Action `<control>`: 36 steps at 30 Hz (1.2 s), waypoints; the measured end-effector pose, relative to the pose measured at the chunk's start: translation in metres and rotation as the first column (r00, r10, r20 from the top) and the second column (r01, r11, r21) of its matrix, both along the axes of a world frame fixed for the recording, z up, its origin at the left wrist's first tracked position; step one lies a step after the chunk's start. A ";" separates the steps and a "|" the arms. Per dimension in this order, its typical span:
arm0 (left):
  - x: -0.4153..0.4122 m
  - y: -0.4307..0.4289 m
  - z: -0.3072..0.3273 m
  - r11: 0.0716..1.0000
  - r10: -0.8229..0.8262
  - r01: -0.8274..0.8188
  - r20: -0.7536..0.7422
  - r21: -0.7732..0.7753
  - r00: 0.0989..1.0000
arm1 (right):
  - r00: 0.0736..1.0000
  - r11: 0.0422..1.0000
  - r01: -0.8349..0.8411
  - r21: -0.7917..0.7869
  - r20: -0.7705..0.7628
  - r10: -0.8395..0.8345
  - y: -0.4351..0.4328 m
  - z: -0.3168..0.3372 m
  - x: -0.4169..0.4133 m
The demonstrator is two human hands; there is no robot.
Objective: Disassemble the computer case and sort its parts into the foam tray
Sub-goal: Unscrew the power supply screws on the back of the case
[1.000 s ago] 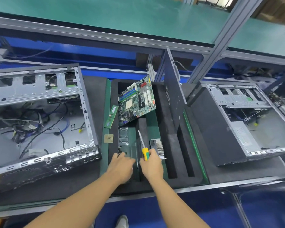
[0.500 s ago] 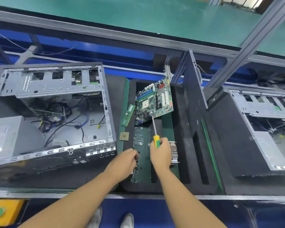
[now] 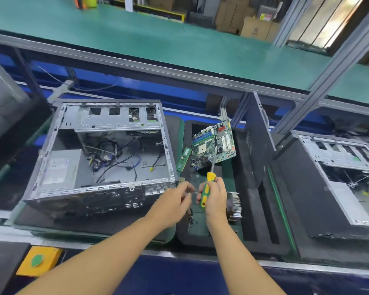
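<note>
Green-matted conveyor shelving and grey aluminium framing run behind a dark tabletop [image 3: 119,227] on an assembly line, where an opened grey steel computer case [image 3: 102,158] lies on its side at the person's left, its side panel off and its interior showing a boxy silver power supply [image 3: 59,170] and a tangle of black and blue cables [image 3: 113,155]. Just to its right sits the black foam tray [image 3: 258,209] with green-lined slots, already holding a green printed motherboard [image 3: 215,145] propped at the far end, a narrow green memory stick [image 3: 184,159] on the tray's left rim, and a finned silver heatsink [image 3: 234,204] beside the person's right wrist. The right hand [image 3: 215,195] is clenched around the handle of a yellow-and-green screwdriver [image 3: 208,188], its shaft pointing away toward the motherboard; the left hand [image 3: 175,201] hovers with fingers loosely curled near the case's near corner, and whether it pinches something small cannot be told because of blur. The steel case looks heavy, rigid and sharp along its stamped edges, so it is likely best gripped by the folded frame rails with both hands. The power supply appears dense and would want a firm hold on its flat sides once unscrewed, while the cables are limp and should be pulled by their plugs.
</note>
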State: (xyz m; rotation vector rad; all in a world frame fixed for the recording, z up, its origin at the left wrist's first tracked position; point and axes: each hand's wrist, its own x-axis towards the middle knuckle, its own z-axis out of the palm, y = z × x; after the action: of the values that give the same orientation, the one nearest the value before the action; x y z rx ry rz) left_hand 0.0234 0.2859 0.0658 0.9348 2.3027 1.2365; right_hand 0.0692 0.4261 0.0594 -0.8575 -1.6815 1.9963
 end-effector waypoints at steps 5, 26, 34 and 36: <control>-0.010 -0.053 0.048 0.976 0.105 -0.071 -0.157 0.206 0.982 | 0.994 0.999 0.020 -0.029 -0.110 -0.023 -0.053 0.033 -0.001; -0.128 -0.312 0.043 0.916 -0.141 -0.010 -0.344 -0.402 0.928 | 0.960 0.958 -0.278 -0.075 -0.053 0.275 -0.260 0.039 0.003; -0.135 -0.336 0.013 0.776 -0.413 -0.025 -0.537 -0.631 0.735 | 0.931 0.923 -0.338 -0.182 0.076 0.356 -0.323 -0.030 0.036; -0.133 -0.335 0.006 0.845 -0.352 0.002 -0.554 -0.535 0.755 | 0.924 0.920 -0.340 -0.196 0.110 0.365 -0.337 -0.049 0.042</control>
State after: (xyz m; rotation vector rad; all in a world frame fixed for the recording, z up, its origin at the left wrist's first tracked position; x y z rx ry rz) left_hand -0.1097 -0.0491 0.0718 1.4842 2.7214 0.1632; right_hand 0.1108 0.0895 0.0102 -0.8192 -1.8743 2.4039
